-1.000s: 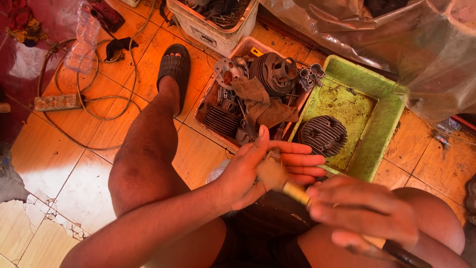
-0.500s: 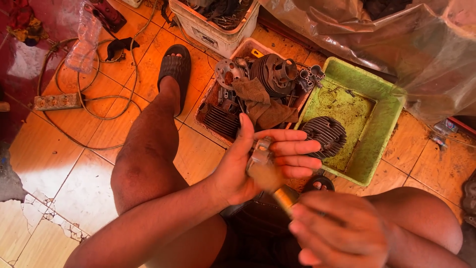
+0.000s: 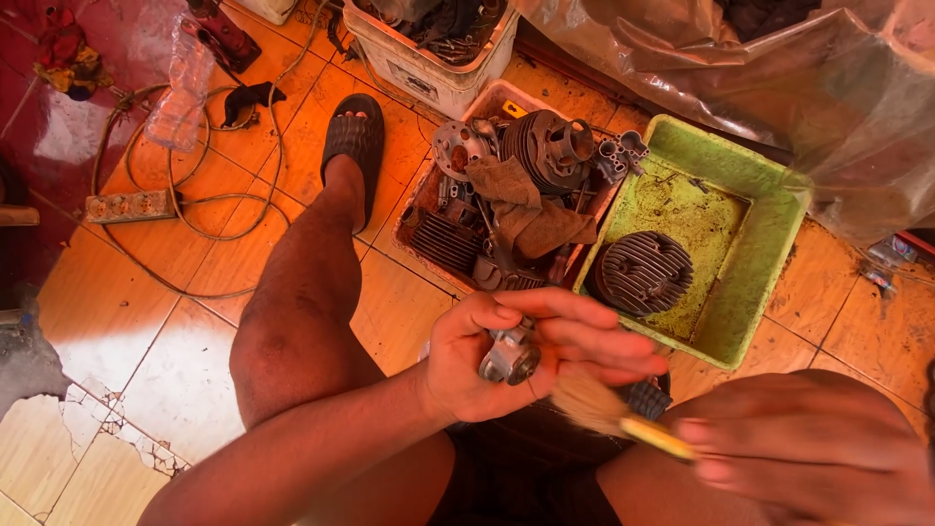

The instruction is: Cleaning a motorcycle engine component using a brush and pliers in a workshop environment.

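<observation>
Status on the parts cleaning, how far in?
Looks early. Possibly done: one finned cylinder head sits alone in the green tray. In hand: the left hand holds a small metal part while the right hand works a yellow-handled brush at it. Left: the pink tray holds a heap of greasy engine parts under a rag.

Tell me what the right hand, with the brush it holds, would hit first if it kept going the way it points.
The right hand points its brush up and to the left. Its bristles already sit beside the small metal part in the left hand, so that part likely comes first, though depth is unclear.
</observation>
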